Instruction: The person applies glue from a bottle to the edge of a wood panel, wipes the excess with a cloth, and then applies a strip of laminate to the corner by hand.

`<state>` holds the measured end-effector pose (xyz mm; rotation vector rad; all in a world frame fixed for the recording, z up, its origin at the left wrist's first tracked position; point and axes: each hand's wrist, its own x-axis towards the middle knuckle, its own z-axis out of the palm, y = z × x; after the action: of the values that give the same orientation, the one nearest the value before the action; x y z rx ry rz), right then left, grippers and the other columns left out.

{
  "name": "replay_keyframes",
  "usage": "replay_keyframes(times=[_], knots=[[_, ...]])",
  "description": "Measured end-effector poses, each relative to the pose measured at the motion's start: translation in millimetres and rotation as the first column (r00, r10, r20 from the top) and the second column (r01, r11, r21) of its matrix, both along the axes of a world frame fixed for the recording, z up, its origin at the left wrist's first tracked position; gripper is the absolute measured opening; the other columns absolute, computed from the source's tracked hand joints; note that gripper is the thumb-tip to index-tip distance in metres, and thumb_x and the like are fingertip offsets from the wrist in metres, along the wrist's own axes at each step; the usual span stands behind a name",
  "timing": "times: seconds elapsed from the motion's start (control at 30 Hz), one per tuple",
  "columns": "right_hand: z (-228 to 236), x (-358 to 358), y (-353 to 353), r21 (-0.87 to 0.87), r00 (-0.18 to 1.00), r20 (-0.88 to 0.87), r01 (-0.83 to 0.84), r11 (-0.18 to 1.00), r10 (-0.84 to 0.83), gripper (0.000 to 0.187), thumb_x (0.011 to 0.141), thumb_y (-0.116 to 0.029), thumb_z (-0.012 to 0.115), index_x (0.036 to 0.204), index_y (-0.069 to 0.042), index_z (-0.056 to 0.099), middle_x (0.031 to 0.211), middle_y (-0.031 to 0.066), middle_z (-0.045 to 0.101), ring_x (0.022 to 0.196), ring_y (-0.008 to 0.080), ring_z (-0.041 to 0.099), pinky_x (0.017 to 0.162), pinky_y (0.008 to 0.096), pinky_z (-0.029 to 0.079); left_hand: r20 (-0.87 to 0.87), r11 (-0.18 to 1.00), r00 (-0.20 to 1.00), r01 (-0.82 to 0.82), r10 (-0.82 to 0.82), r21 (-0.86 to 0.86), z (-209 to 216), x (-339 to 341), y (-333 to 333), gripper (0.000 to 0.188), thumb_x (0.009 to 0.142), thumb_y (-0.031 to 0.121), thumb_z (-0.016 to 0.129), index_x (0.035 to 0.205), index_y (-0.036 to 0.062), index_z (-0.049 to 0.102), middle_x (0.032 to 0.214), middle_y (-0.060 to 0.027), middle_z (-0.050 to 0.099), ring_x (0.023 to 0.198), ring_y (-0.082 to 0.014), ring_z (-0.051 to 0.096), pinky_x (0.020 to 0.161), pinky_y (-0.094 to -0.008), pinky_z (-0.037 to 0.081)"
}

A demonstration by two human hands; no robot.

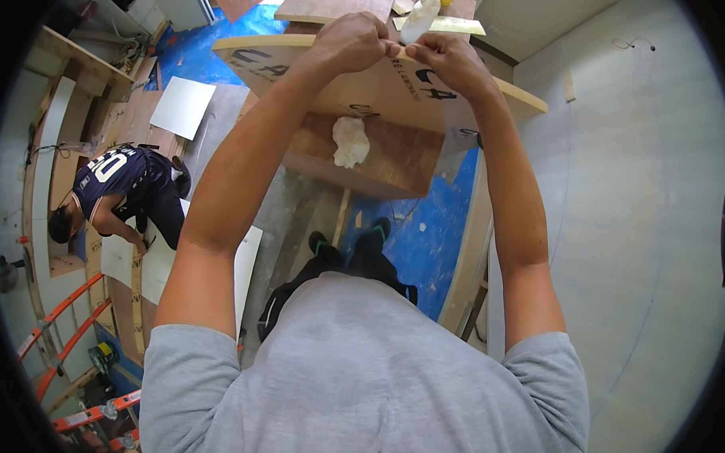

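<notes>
A light wooden panel (383, 87) with a curved, pale edge stands on its side in front of me, its face bearing dark printed lettering. At the middle of its top edge, my left hand (353, 42) is closed, thumb and fingers pinched together. My right hand (452, 60) pinches the same edge just to the right, the fingertips almost meeting. Whatever thin thing lies between the fingers is too small to make out. Just beyond the right hand is a white squeeze bottle (420, 19). Below the panel, crumpled whitish material (350, 142) rests on a reddish-brown plywood box (388, 167).
A co-worker (128, 182) in a dark jersey crouches at left over white sheets. Orange ladders (72, 320) lean at lower left. Blue sheeting (426, 237) covers part of the floor. A pale wall (635, 196) rises on the right. More boards (334, 3) lie beyond the panel.
</notes>
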<state>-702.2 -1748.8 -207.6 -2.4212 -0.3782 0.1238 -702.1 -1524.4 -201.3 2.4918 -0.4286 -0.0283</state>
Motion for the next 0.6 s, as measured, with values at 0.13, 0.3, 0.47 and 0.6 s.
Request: replay_keyframes(times=[0.13,0.3,0.47,0.6], knots=[[4.6,-1.3,9.9,-0.007,0.995,0.09,0.042,0.999,-0.041,0.038,0.096,-0.045,0.07,0.109,-0.01,0.078,0.088,0.017,0.073,0.086,0.0297,0.071,0.081,0.0445,0.053,0.057,0.999,0.998,0.018,-0.016,-0.038,-16.4,18.6,1.9,0.037,0.093,0.035,0.078,0.105,-0.0002,0.078,0.096,-0.0175,0.076,0.088,-0.0278,0.071,0.081,-0.0407,0.053],[-26.1,37.5,-13.7,0.117,0.994,0.111,-0.027,0.993,0.014,0.031,0.102,-0.032,0.071,0.12,-0.007,0.073,0.104,0.0068,0.075,0.093,0.014,0.068,0.087,0.0311,0.054,-0.07,0.992,0.99,0.122,-0.12,0.028,0.5,44.2,0.2,0.031,0.095,0.027,0.077,0.113,0.0018,0.078,0.104,-0.0158,0.078,0.093,-0.023,0.072,0.086,-0.0372,0.055],[-40.3,60.6,-28.3,0.346,0.98,0.135,-0.184,0.92,0.146,0.026,0.093,-0.027,0.075,0.11,-0.007,0.075,0.1,0.0115,0.077,0.095,0.0214,0.073,0.084,0.0393,0.057,0.027,0.992,0.991,0.129,-0.128,-0.014,0.8,64.8,12.4,0.033,0.094,0.031,0.074,0.116,0.0057,0.076,0.102,-0.0158,0.077,0.095,-0.026,0.072,0.087,-0.0399,0.057],[-28.8,68.6,-17.7,0.46,0.986,0.001,-0.148,0.875,0.166,0.006,0.098,0.003,0.063,0.103,0.004,0.067,0.086,0.0041,0.069,0.079,0.0123,0.068,0.069,0.0287,0.056,0.093,0.95,0.964,0.262,-0.249,-0.171,-6.2,71.5,21.6,0.025,0.091,0.025,0.075,0.108,0.0061,0.079,0.098,-0.0125,0.078,0.089,-0.0196,0.071,0.081,-0.0355,0.057]])
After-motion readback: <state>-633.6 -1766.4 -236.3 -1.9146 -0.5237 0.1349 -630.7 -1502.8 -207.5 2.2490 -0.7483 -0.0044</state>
